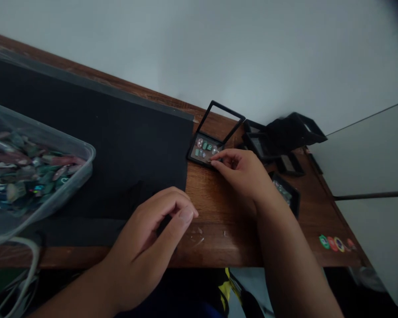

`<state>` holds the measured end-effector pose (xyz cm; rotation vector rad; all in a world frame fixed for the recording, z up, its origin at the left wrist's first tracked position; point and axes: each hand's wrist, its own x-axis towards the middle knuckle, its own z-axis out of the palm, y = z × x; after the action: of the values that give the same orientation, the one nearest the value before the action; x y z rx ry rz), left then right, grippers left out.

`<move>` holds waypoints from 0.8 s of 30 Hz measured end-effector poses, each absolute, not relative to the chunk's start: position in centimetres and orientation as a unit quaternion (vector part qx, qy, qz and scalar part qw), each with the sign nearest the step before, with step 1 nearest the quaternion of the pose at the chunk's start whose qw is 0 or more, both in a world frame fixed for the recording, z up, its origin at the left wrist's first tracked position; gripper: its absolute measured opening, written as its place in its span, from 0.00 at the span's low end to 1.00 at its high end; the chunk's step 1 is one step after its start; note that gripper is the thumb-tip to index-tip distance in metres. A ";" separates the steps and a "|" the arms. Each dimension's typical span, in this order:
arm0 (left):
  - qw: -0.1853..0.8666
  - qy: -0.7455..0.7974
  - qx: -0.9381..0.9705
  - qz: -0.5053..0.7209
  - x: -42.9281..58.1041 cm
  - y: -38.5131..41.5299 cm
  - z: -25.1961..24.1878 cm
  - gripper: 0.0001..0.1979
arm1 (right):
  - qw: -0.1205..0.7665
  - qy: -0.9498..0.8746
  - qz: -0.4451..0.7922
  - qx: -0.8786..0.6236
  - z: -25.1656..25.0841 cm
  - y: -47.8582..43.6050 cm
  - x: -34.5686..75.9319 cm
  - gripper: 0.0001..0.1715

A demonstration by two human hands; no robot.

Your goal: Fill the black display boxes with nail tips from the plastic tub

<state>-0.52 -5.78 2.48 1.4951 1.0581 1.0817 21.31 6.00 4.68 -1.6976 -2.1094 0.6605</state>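
My right hand (240,170) reaches into a small black-framed display case (189,152), thumb and index fingertip pinched at its near right corner. A tiny brownish speck shows at the fingertips, too small to name. Inside the case lie several green pieces (204,145) and clear round ones (199,142). The case's framed lid (228,109) stands raised at the back. My left hand (152,238) hovers over the table's front edge, fingers curled and thumb tip against the index finger. Nothing shows in it.
A clear plastic tub (91,154) of mixed coloured pieces stands on a black mat (135,141) at left. More black cases (263,143) are heaped at right, against the wall. An open case (293,198) sits beside my right forearm. Round stickers (338,244) mark the wooden table (208,194).
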 end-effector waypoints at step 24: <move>0.478 0.439 0.623 0.436 -0.5 -5.8 2.2 0.14 | 0.233 -0.741 0.207 -0.595 2.9 7.6 20.7 0.11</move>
<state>-0.47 -5.78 2.16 1.5217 1.0730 1.0655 20.75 7.60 2.87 -1.6358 -2.0350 0.5675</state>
